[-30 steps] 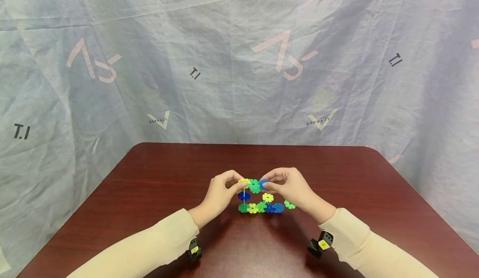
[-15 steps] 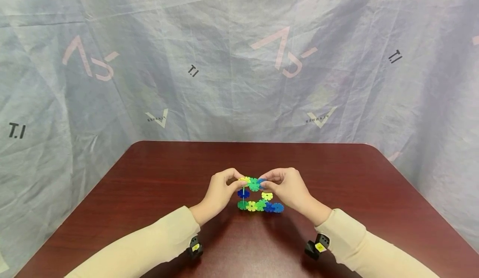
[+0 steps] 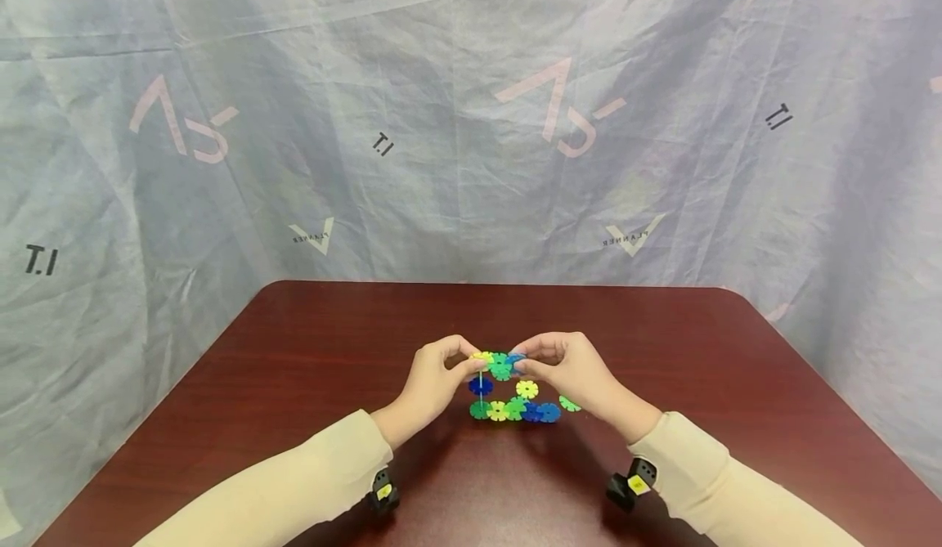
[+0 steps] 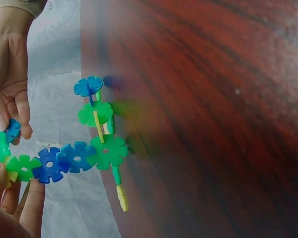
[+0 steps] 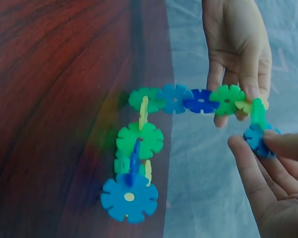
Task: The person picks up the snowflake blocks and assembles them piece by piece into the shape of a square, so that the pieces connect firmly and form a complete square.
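Both hands hold one structure of interlocking plastic snowflake discs. Its base row, with a green disc at the left end and a blue disc at the right, stands on the table. From the left end rises a column including a dark blue disc. My left hand pinches the yellow disc at the column's top. A short arm of green discs extends right from there. At its end my right hand pinches a blue disc between thumb and fingers.
A dark red-brown table lies under the work, with a grey printed cloth hanging behind it. A yellow disc shows above the base row. Beside the right wrist is a light green disc, partly hidden.
The right hand's blue disc has shifted slightly left and tilted against the green discs. Both hands keep their grip. The light green disc, hidden half a second ago, shows again.
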Demonstrator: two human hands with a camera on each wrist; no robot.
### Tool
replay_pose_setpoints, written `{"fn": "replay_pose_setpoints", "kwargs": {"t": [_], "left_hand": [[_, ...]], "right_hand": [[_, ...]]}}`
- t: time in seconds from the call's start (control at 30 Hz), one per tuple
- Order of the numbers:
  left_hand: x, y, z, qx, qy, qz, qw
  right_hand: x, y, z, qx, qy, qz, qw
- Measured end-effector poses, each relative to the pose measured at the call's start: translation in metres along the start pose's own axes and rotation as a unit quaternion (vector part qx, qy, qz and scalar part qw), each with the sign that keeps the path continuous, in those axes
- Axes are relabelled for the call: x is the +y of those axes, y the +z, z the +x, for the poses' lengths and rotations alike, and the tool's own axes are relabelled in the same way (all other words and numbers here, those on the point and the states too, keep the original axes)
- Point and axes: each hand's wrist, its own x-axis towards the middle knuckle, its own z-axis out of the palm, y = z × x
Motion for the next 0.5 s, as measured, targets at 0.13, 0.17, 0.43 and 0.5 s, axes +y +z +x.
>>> {"fn": "replay_pose_setpoints", "kwargs": {"t": [0.13, 0.17, 0.43, 0.5], "left_hand": [[-0.002, -0.001, 0.000, 0.007, -0.002, -0.004, 1.0000], [-0.003, -0.001, -0.001, 0.008, -0.002, -0.007, 0.9999], [-0.005, -0.004, -0.003, 0.007, -0.020, -0.023, 0.9995], [-0.003, -0.004, -0.004, 0.006, -0.021, -0.023, 0.9995]], "right_hand": [[0.003, -0.010, 0.000, -0.005, -0.016, 0.018, 1.000], [0.004, -0.013, 0.000, -0.002, -0.019, 0.021, 1.000], [0.016, -0.016, 0.001, -0.011, -0.004, 0.003, 1.000], [0.021, -0.014, 0.001, -0.022, 0.002, -0.023, 0.999]]}}
